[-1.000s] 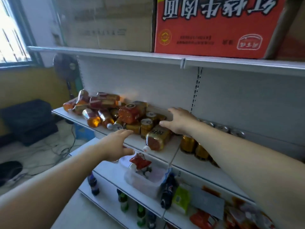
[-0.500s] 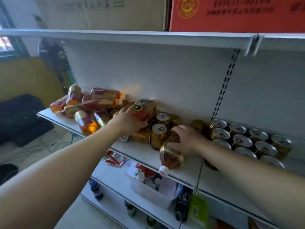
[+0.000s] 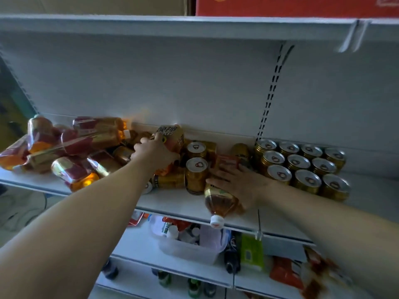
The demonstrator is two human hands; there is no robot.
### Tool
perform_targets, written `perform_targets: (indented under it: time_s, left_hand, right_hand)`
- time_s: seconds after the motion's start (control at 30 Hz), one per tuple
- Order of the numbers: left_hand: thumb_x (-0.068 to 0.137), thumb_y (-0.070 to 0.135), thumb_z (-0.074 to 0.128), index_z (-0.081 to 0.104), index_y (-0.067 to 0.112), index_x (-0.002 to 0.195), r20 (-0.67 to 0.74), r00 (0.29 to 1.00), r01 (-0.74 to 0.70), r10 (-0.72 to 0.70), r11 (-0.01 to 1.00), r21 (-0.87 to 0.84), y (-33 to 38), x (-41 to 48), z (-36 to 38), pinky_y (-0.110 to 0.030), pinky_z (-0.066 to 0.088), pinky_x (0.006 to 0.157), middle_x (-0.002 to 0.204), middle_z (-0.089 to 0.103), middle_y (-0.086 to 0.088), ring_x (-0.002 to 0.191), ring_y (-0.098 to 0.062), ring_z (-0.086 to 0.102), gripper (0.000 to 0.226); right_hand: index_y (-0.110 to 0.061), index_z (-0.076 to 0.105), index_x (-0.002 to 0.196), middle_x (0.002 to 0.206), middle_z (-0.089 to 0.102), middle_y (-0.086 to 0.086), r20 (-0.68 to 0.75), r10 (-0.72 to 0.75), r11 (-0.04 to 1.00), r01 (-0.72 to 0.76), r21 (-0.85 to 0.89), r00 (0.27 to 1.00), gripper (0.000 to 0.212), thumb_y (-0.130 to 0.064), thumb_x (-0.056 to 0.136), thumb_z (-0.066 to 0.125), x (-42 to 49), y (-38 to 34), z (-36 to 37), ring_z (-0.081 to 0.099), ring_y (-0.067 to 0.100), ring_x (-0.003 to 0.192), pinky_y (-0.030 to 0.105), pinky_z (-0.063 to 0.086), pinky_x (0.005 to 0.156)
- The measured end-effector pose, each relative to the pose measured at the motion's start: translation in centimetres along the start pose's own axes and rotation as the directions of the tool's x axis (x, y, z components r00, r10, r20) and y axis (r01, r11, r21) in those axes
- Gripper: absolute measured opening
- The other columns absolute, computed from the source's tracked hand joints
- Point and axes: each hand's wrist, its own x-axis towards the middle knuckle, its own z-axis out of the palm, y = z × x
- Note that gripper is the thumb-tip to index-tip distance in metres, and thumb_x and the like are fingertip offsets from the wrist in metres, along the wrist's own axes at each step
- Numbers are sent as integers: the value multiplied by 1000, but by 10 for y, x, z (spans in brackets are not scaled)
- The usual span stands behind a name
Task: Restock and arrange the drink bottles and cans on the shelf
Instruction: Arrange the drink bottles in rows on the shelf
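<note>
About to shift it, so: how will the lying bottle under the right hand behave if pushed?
The bottle lies on its side, round-bodied, so it would probably roll. Its cap sits at the shelf's front edge; a forward nudge may drop it. It looks full of amber liquid, so likely heavy; the right hand rests flat on it.

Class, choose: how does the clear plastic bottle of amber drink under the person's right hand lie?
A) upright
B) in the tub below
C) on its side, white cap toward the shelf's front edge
C: the amber bottle lies flat under the right hand, white cap frontward.
</note>
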Motion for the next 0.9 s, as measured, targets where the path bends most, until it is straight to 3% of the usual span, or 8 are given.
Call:
perform_targets:
  time_s: [0.2, 0.3, 0.37, 0.43, 0.53, 0.7, 0.8, 0.9]
  left_hand:
    - [74, 51, 61, 23, 36, 145, -157, 987, -54, 16, 970, -237, -21, -6, 8, -52, 38, 93, 138, 40, -14, 122, -42, 34, 81]
    - [74, 55, 63, 24, 36, 146, -246, 969, -111, 22, 928, -355, -31, -14, 16, -52, 36, 98, 142, 38, -11, 125, -40, 34, 84]
    - [72, 57, 64, 26, 37, 145, -283, 959, -141, 2, 871, -471, -34, -21, 21, -52, 39, 101, 143, 38, -7, 126, -35, 35, 84]
    - [69, 57, 66, 30, 38, 143, -299, 954, -163, -29, 785, -597, -34, -29, 26, -52, 44, 97, 141, 40, -5, 124, -32, 39, 84]
    - [66, 55, 69, 34, 39, 141, -296, 951, -174, -83, 650, -740, -34, -41, 29, -51, 47, 94, 140, 44, -2, 124, -27, 45, 85]
    - [65, 42, 73, 42, 45, 130, -215, 974, -200, -65, 191, -961, -32, -66, 24, -40, 58, 75, 111, 63, 6, 97, -17, 66, 72]
    - [67, 39, 72, 47, 44, 122, -184, 983, -184, 14, 51, -982, -30, -78, 17, -37, 58, 72, 109, 62, 5, 95, -16, 67, 61]
    - [76, 30, 69, 47, 47, 114, -171, 974, -165, 146, -51, -985, -22, -96, 15, -34, 58, 72, 111, 61, 5, 94, -16, 67, 47]
  right_hand:
    - [-27, 24, 148, 154, 28, -3, -169, -109, 983, 80, -168, 980, 96, -62, 70, 70, 5, 2, -11, 18, 16, 143, 43, 3, 117]
    - [-26, 35, 139, 140, 41, -5, -325, -62, 998, 66, 2, 944, 97, -62, 59, 76, -1, 5, -6, 31, 17, 132, 34, 9, 115]
    - [-30, 38, 133, 129, 44, -9, -417, 75, 958, 50, 281, 906, 94, -60, 54, 80, -8, 6, -5, 39, 12, 122, 26, 24, 105]
    - [-44, 41, 118, 116, 48, -19, -483, 290, 795, 73, 602, 826, 82, -60, 49, 82, -13, 3, -9, 50, 4, 107, 22, 41, 86]
    - [-48, 43, 107, 105, 56, -21, -441, 573, 515, 115, 849, 690, 78, -60, 41, 82, -14, -6, -12, 54, -9, 90, 17, 42, 69]
    - [-31, 56, 110, 98, 66, -9, -378, 737, 280, 257, 925, 560, 70, -53, 48, 78, -23, -30, -14, 63, 8, 91, 37, 51, 80]
    - [-46, 60, 97, 89, 69, -17, -339, 833, 180, 365, 913, 438, 50, -48, 50, 75, -39, -48, -28, 65, 1, 83, 28, 48, 71]
    - [-32, 63, 102, 89, 71, -6, -304, 890, 123, 464, 877, 339, 49, -42, 55, 75, -62, -61, -41, 68, 11, 84, 22, 51, 66]
